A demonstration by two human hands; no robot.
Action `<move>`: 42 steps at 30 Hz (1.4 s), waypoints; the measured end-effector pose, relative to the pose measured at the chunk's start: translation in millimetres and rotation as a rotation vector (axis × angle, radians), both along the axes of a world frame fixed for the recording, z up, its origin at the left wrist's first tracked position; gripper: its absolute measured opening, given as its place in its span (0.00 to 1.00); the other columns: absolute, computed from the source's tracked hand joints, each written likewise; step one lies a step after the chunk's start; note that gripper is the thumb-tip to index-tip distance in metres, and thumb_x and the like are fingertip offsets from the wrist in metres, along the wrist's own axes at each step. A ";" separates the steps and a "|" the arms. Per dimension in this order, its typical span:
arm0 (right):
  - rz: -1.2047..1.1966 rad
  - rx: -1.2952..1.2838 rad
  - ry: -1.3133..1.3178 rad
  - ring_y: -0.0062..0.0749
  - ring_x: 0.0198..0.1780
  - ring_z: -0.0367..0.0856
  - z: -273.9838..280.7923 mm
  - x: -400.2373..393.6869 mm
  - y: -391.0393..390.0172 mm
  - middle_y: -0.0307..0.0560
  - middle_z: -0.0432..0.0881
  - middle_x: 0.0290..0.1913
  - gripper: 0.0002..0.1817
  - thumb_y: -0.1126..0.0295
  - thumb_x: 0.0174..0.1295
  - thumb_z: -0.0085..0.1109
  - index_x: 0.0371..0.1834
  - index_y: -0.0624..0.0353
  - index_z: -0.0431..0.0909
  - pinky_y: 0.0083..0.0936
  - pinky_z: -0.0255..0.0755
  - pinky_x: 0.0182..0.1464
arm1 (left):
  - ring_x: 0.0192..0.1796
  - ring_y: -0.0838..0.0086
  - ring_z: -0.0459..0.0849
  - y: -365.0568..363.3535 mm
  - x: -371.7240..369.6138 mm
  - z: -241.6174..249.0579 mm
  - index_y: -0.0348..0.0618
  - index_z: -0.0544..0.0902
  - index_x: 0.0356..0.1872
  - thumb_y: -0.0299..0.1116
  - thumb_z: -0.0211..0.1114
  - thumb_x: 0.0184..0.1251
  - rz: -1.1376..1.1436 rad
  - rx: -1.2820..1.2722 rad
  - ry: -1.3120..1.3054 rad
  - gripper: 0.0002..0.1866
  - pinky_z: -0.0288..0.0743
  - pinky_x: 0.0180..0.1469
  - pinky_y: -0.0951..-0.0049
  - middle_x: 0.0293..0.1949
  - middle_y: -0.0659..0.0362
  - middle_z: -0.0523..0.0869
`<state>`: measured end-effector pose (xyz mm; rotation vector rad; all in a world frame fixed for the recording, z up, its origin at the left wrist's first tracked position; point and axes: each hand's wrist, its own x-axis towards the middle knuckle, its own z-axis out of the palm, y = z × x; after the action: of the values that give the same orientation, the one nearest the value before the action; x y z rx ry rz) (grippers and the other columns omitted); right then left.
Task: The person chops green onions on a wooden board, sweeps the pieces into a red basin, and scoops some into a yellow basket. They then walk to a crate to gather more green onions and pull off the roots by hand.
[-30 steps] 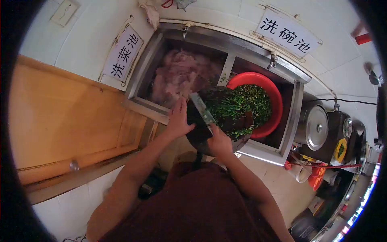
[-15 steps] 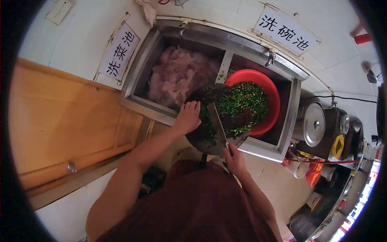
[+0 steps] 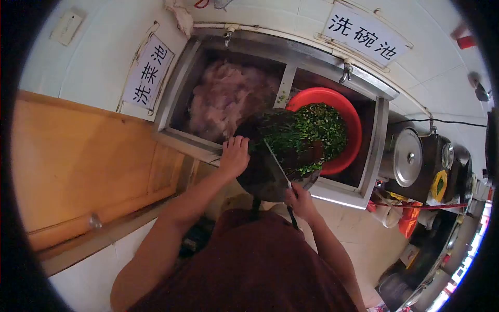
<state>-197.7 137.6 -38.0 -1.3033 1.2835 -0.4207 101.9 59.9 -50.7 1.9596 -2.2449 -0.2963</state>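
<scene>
My left hand [image 3: 235, 157] grips the left rim of a dark round cutting board [image 3: 254, 174], fingers over its top edge; the thumb is hard to make out. In my right hand [image 3: 301, 200] is the handle of a kitchen knife [image 3: 278, 162], its blade pointing up and left across the board. Chopped greens [image 3: 283, 134] lie on the board's far and right part, against the dark surface. The board's right side overlaps a red basin [image 3: 355, 125], which holds more chopped greens [image 3: 326, 122].
A steel double sink [image 3: 338, 195] bears the basin on its right. Pale pink meat [image 3: 228, 99] fills the left bowl. Taps [image 3: 346, 73] stand along the back. A lidded steel pot [image 3: 407, 157] is at the right, a wooden door [image 3: 93, 166] at the left.
My left hand has shifted left to the board's rim. The knife has turned so its blade shows thinner, and the greens near my left hand have moved off toward the basin.
</scene>
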 end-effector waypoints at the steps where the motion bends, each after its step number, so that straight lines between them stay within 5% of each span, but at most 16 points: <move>1: -0.008 -0.003 -0.007 0.24 0.32 0.77 -0.6 7.4 -13.6 0.47 0.81 0.29 0.15 0.63 0.75 0.57 0.54 0.65 0.79 0.29 0.73 0.37 | 0.59 0.54 0.75 -0.2 -0.4 -0.7 0.39 0.75 0.62 0.33 0.70 0.56 -0.008 -0.003 -0.007 0.30 0.69 0.60 0.50 0.55 0.52 0.76; 4: -0.049 -0.125 0.071 0.25 0.32 0.78 0.8 18.3 -52.5 0.47 0.82 0.30 0.14 0.64 0.75 0.57 0.52 0.65 0.79 0.30 0.73 0.37 | 0.59 0.53 0.75 2.3 -3.5 -5.1 0.38 0.75 0.62 0.32 0.67 0.57 -0.004 -0.034 -0.050 0.29 0.69 0.60 0.49 0.56 0.51 0.75; 6: -0.074 -0.178 0.149 0.50 0.34 0.85 5.4 19.6 -71.2 0.57 0.86 0.35 0.16 0.63 0.74 0.58 0.57 0.62 0.80 0.39 0.76 0.40 | 0.59 0.53 0.75 3.2 -6.1 -3.5 0.38 0.75 0.62 0.32 0.65 0.58 0.007 -0.040 -0.052 0.28 0.69 0.60 0.49 0.56 0.50 0.75; 7: -0.071 -0.177 0.146 0.50 0.34 0.85 2.6 16.5 -73.9 0.57 0.86 0.35 0.16 0.63 0.74 0.58 0.57 0.62 0.80 0.39 0.76 0.40 | 0.59 0.53 0.75 4.4 -7.8 -1.8 0.38 0.75 0.62 0.32 0.65 0.58 0.010 -0.040 -0.054 0.28 0.69 0.60 0.49 0.56 0.50 0.75; 11: -0.199 -0.321 0.187 0.43 0.34 0.84 -18.7 -27.8 -92.2 0.55 0.86 0.35 0.15 0.64 0.73 0.58 0.55 0.63 0.81 0.36 0.75 0.40 | 0.59 0.53 0.75 5.0 -12.4 1.7 0.38 0.76 0.61 0.32 0.66 0.58 0.037 -0.018 -0.033 0.27 0.69 0.60 0.48 0.55 0.51 0.76; 17: -0.400 -0.081 0.197 0.37 0.36 0.84 -4.7 -53.0 -101.9 0.52 0.88 0.37 0.15 0.64 0.74 0.58 0.55 0.63 0.82 0.34 0.76 0.41 | 0.63 0.51 0.72 7.0 -10.5 -1.1 0.36 0.71 0.67 0.35 0.70 0.60 0.029 0.095 -0.015 0.34 0.68 0.62 0.47 0.60 0.48 0.73; 19: -0.236 -0.432 0.218 0.21 0.25 0.72 -3.9 -20.4 -100.5 0.40 0.76 0.25 0.11 0.65 0.75 0.55 0.45 0.61 0.80 0.28 0.68 0.29 | 0.63 0.51 0.71 8.2 -11.6 6.3 0.36 0.71 0.66 0.35 0.71 0.59 0.010 0.090 -0.007 0.34 0.68 0.62 0.48 0.60 0.49 0.72; 21: -0.196 -0.127 0.026 0.28 0.28 0.76 7.7 31.2 -97.5 0.44 0.77 0.25 0.12 0.63 0.73 0.57 0.44 0.63 0.79 0.34 0.72 0.33 | 0.59 0.55 0.75 5.5 -17.1 10.6 0.39 0.76 0.63 0.32 0.67 0.59 0.063 0.049 0.001 0.28 0.69 0.61 0.52 0.55 0.52 0.76; 27: -0.079 -0.295 0.016 0.30 0.30 0.79 -37.2 85.1 -105.7 0.48 0.82 0.28 0.14 0.62 0.72 0.60 0.47 0.64 0.81 0.35 0.73 0.36 | 0.60 0.54 0.75 7.7 -17.2 -6.5 0.40 0.76 0.63 0.32 0.68 0.59 0.067 -0.005 -0.027 0.28 0.69 0.61 0.51 0.55 0.52 0.75; 34: -0.541 -0.087 -0.066 0.16 0.27 0.70 -34.4 -20.5 -120.9 0.33 0.75 0.27 0.11 0.65 0.76 0.55 0.49 0.60 0.80 0.22 0.64 0.29 | 0.60 0.54 0.75 8.0 -16.7 0.6 0.40 0.75 0.62 0.32 0.69 0.58 0.054 0.013 -0.062 0.29 0.69 0.60 0.52 0.56 0.52 0.75; 39: -0.506 0.058 -0.140 0.26 0.31 0.77 24.2 -45.2 -83.0 0.41 0.81 0.29 0.14 0.63 0.74 0.57 0.52 0.62 0.81 0.31 0.73 0.36 | 0.62 0.53 0.74 6.8 -21.1 -3.3 0.39 0.75 0.62 0.33 0.69 0.58 0.099 0.055 -0.049 0.28 0.69 0.63 0.49 0.57 0.51 0.75; 41: -0.115 -0.026 0.154 0.17 0.29 0.70 22.0 -50.9 -52.7 0.34 0.74 0.27 0.11 0.62 0.76 0.56 0.47 0.58 0.79 0.24 0.64 0.28 | 0.62 0.52 0.74 5.8 -21.4 -1.8 0.39 0.75 0.62 0.32 0.69 0.59 0.092 0.068 -0.039 0.28 0.69 0.64 0.49 0.58 0.51 0.74; 42: -0.058 0.008 0.050 0.18 0.28 0.71 23.5 -48.8 -38.3 0.36 0.74 0.27 0.12 0.60 0.75 0.57 0.46 0.58 0.79 0.25 0.65 0.29 | 0.63 0.51 0.74 4.8 -22.0 -1.4 0.39 0.74 0.63 0.31 0.69 0.59 0.111 0.078 -0.030 0.29 0.70 0.65 0.48 0.58 0.50 0.74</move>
<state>-246.5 99.3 -14.5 -1.2793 1.3660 -0.4258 79.9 64.7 -52.2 2.1318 -2.1629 -0.3477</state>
